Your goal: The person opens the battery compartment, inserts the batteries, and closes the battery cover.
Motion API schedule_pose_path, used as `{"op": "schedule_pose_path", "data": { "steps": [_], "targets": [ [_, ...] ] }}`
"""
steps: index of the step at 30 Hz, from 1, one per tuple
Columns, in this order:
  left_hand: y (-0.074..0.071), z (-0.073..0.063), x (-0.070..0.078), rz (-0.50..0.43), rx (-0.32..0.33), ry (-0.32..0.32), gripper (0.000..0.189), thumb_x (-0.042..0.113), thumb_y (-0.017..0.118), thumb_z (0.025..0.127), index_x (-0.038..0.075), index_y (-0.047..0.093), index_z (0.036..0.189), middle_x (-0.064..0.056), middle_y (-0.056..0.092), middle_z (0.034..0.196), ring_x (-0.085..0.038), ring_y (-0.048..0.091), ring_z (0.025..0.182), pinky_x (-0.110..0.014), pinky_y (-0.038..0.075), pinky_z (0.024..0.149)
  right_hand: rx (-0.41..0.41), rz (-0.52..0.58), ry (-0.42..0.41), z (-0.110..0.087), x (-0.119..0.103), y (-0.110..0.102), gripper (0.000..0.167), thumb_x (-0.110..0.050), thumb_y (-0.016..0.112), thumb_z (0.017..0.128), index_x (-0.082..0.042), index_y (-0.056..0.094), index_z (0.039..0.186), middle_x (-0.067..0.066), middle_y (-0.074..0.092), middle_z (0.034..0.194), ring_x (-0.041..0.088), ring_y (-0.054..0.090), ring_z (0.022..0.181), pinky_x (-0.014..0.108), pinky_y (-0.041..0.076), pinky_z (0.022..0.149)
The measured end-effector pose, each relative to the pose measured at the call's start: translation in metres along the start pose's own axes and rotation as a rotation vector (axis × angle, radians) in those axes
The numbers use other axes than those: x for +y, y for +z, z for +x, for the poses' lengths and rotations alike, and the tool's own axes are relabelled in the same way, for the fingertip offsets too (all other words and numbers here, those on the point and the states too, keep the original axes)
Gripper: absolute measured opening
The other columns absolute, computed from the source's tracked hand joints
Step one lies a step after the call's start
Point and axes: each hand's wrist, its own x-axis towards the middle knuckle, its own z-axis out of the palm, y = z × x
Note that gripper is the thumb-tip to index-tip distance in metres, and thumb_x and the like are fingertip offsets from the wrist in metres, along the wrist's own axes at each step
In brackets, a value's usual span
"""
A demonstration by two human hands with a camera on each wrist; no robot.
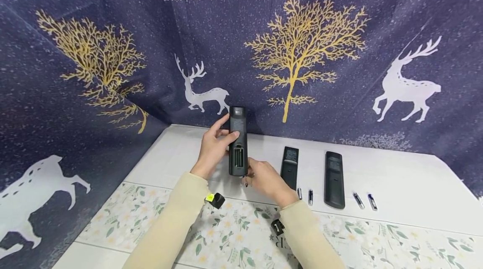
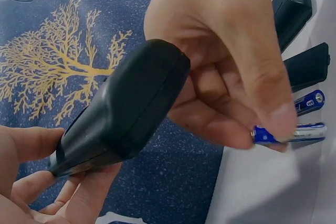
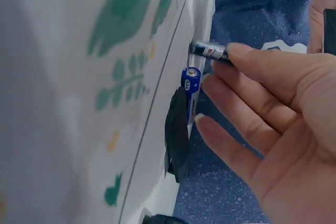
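Note:
My left hand [image 1: 213, 151] holds a dark remote control [image 1: 237, 124] upright, its back turned toward the head camera. Low on that back, the battery compartment [image 1: 238, 158] is uncovered. My right hand [image 1: 266, 179] is beside the remote's lower end and pinches a small battery [image 3: 210, 51] between thumb and fingers. From the left wrist view, the remote's rounded end [image 2: 152, 93] is close to the right hand, apart from the battery. Another blue battery [image 3: 191, 87] and a thin black piece [image 3: 177, 135] lie on the table beyond the right fingertips.
On the white tabletop [image 1: 256, 210] to the right lie two more dark remotes [image 1: 289, 170], [image 1: 334, 181]. Several loose batteries lie near them, among them one battery [image 1: 310, 197] in the middle and one [image 1: 372, 202] farther right. A dark patterned cloth [image 1: 234, 51] hangs behind.

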Motion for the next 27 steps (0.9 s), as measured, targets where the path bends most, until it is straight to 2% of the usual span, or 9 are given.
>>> {"op": "schedule_pose_path", "data": {
  "steps": [5,9,16,21,24,27],
  "targets": [
    [0.000,-0.002,0.001,0.000,-0.002,-0.006,0.067,0.019,0.076,0.099,0.033,0.051,0.160,-0.012,0.069,0.118,-0.024,0.069,0.093,-0.034,0.058,0.067,0.055,0.010,-0.015,-0.005,0.001,-0.006,0.020,-0.001,0.078,0.096,-0.010,0.067,0.110,0.000,0.073,0.098,0.017,0.072,0.090,0.037,0.058,0.078],
    [0.000,-0.003,0.002,-0.001,0.003,0.000,0.068,0.017,0.077,0.099,0.030,0.052,0.160,-0.013,0.068,0.117,-0.022,0.068,0.088,-0.033,0.058,0.064,0.102,0.040,0.006,-0.007,0.000,-0.017,0.017,-0.002,0.077,0.097,-0.012,0.067,0.106,-0.003,0.071,0.094,0.012,0.070,0.085,0.036,0.059,0.077],
    [0.003,-0.002,-0.001,-0.032,0.001,0.005,0.065,0.015,0.077,0.098,0.029,0.055,0.158,-0.013,0.069,0.113,-0.018,0.067,0.080,-0.032,0.056,0.061,0.170,0.128,-0.002,-0.013,-0.001,-0.040,0.012,-0.006,0.076,0.099,-0.010,0.067,0.107,0.000,0.071,0.097,0.019,0.073,0.090,0.042,0.061,0.083],
    [0.008,-0.003,-0.001,-0.043,-0.019,-0.004,0.065,0.015,0.077,0.099,0.030,0.054,0.158,-0.012,0.069,0.114,-0.018,0.068,0.083,-0.031,0.055,0.061,0.241,0.146,-0.034,-0.020,0.002,-0.053,0.015,-0.003,0.077,0.098,-0.009,0.068,0.109,0.003,0.073,0.098,0.023,0.075,0.092,0.046,0.061,0.085],
    [0.007,-0.003,0.000,-0.048,-0.017,0.005,0.065,0.016,0.077,0.099,0.030,0.054,0.158,-0.013,0.069,0.115,-0.019,0.069,0.087,-0.032,0.056,0.061,0.276,0.165,-0.076,-0.021,0.002,-0.057,0.017,-0.003,0.077,0.098,-0.008,0.067,0.110,0.005,0.073,0.100,0.026,0.075,0.094,0.048,0.060,0.087],
    [0.004,-0.005,0.000,-0.041,-0.005,0.005,0.064,0.016,0.077,0.099,0.030,0.055,0.158,-0.013,0.069,0.114,-0.020,0.070,0.087,-0.033,0.056,0.060,0.276,0.202,-0.089,-0.021,0.001,-0.055,0.017,-0.003,0.077,0.098,-0.008,0.067,0.111,0.006,0.074,0.101,0.026,0.076,0.094,0.049,0.060,0.086]
  ]
}}
